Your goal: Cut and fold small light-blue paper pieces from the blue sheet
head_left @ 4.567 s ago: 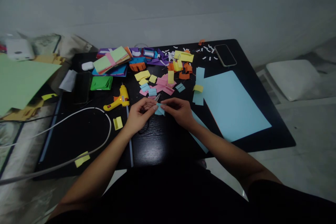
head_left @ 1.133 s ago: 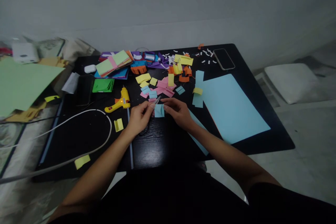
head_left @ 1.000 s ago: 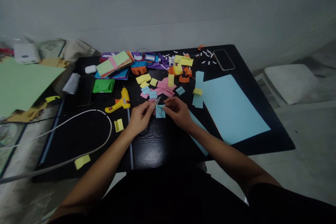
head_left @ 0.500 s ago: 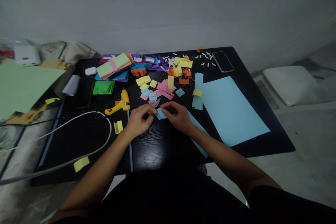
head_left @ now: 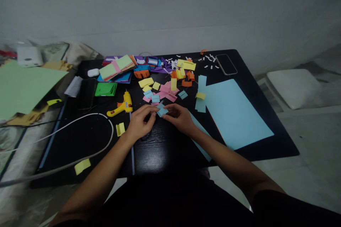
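Between my two hands is a small piece of light blue paper (head_left: pixel 162 110), held just above the black table. My left hand (head_left: pixel 141 120) pinches its left edge with thumb and fingers. On the other side my right hand (head_left: pixel 179 118) has its fingers closed at the right edge of the same piece. The tips of a pair of scissors (head_left: pixel 161 103) show just behind the paper; the rest is hidden. Past the hands lie small folded blue pieces (head_left: pixel 155 98), pink paper pieces (head_left: pixel 167 90) and yellow pieces (head_left: pixel 146 82).
A yellow glue gun (head_left: pixel 122 105) lies left of my left hand, near a looping white cable (head_left: pixel 110 127). To the right are a large blue sheet (head_left: pixel 237 117), blue strips (head_left: pixel 201 85) and a phone (head_left: pixel 226 64). Stacked coloured paper (head_left: pixel 117 68) sits at the back left.
The small blue paper has turned between my fingers and now shows more of its face. My right fingers have shifted slightly along its edge. The view has moved a little.
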Action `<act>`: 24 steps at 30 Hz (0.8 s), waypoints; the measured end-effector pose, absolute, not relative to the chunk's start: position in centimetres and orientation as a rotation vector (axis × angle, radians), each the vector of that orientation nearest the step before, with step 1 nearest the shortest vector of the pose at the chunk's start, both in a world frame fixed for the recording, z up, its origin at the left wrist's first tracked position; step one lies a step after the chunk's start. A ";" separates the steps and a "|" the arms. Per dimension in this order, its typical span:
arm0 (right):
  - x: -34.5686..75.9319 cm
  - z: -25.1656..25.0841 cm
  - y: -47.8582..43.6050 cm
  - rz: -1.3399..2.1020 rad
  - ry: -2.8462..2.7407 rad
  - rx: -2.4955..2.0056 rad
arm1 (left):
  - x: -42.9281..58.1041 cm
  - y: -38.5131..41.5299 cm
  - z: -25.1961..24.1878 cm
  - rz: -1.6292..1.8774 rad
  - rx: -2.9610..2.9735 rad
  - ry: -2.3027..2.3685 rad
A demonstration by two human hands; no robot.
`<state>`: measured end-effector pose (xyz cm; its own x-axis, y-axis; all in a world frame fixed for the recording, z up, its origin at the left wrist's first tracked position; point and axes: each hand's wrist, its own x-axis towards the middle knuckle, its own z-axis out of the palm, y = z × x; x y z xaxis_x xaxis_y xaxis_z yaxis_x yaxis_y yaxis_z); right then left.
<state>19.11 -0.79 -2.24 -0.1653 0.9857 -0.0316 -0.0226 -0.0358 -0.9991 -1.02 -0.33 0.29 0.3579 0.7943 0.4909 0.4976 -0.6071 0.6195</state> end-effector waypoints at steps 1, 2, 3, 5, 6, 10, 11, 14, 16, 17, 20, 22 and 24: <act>19.2 -2.2 -0.8 1.361 -1.301 -1.139 | -1.0 -0.4 0.3 1.124 2.256 1.134; 19.2 -2.1 -0.8 1.342 -1.314 -1.151 | -1.0 -0.4 0.4 1.124 2.252 1.136; 19.2 -2.0 -0.9 1.313 -1.335 -1.168 | -0.9 -0.4 0.4 1.123 2.246 1.136; 19.2 -1.7 -1.0 1.231 -1.392 -1.217 | -0.9 -0.4 0.5 1.123 2.237 1.132; 19.2 -1.6 -1.0 1.178 -1.428 -1.242 | -0.9 -0.5 0.5 1.124 2.235 1.129; 19.2 -1.4 -1.1 0.891 -1.555 -1.223 | -0.8 -0.5 0.5 1.120 2.224 1.153; 19.2 -1.4 -1.2 0.820 -1.579 -1.197 | -0.8 -0.5 0.5 1.115 2.214 1.169; 19.2 -1.3 -1.4 0.676 -1.628 -1.149 | -0.7 -0.5 0.5 1.093 2.168 1.220; 19.2 -1.1 -1.5 0.666 -1.641 -1.132 | -0.7 -0.5 0.5 1.074 2.123 1.241; 19.2 -1.0 -1.6 0.684 -1.643 -1.122 | -0.7 -0.5 0.6 1.066 2.095 1.246; 19.2 -0.7 -1.7 0.752 -1.645 -1.072 | -0.7 -0.4 0.5 1.046 1.980 1.238; 19.2 -0.5 -1.7 0.777 -1.654 -1.021 | -0.7 -0.3 0.3 1.015 1.889 1.213; 19.1 -0.5 -1.8 0.790 -1.666 -0.979 | -0.7 -0.2 0.2 1.000 1.802 1.192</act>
<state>19.12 -1.78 -0.47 -0.1659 0.8881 0.4287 0.2301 0.4576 -0.8589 -0.66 -0.22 0.15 0.2637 0.9430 0.2031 0.3634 -0.2922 0.8846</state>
